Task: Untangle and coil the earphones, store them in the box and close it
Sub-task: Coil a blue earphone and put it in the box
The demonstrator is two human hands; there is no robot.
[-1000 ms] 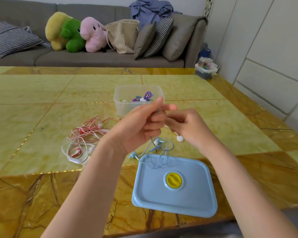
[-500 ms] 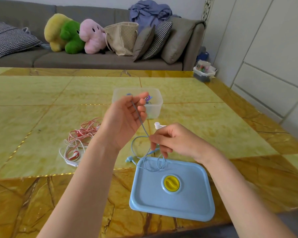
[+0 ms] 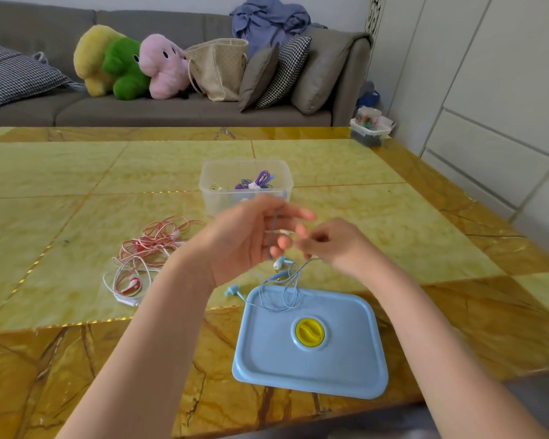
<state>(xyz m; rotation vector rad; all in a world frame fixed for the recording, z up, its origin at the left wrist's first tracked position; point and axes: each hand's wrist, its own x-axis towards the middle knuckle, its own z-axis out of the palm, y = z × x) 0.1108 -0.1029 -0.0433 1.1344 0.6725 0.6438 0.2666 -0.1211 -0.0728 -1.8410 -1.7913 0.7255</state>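
Note:
Both hands are raised over the table, in front of the clear plastic box (image 3: 246,172). My left hand (image 3: 251,236) holds the cable of the light blue earphones (image 3: 279,280) between thumb and fingers. My right hand (image 3: 333,245) pinches the same cable just to the right; both hands are blurred. The rest of the blue cable hangs down in loops onto the far edge of the blue lid (image 3: 311,343) with its yellow knob. Purple coiled earphones (image 3: 257,182) lie inside the box. A tangled red and white earphone pile (image 3: 146,255) lies on the table to the left.
The yellow marble table (image 3: 76,185) stretches far on all sides. Behind it stands a grey sofa (image 3: 171,106) with plush toys, cushions and a bag. A small container (image 3: 370,128) sits past the table's far right corner.
My hands came back together: the left dropped lower and the right rose toward it, drawing the blue cable up between them. The camera view shifted slightly.

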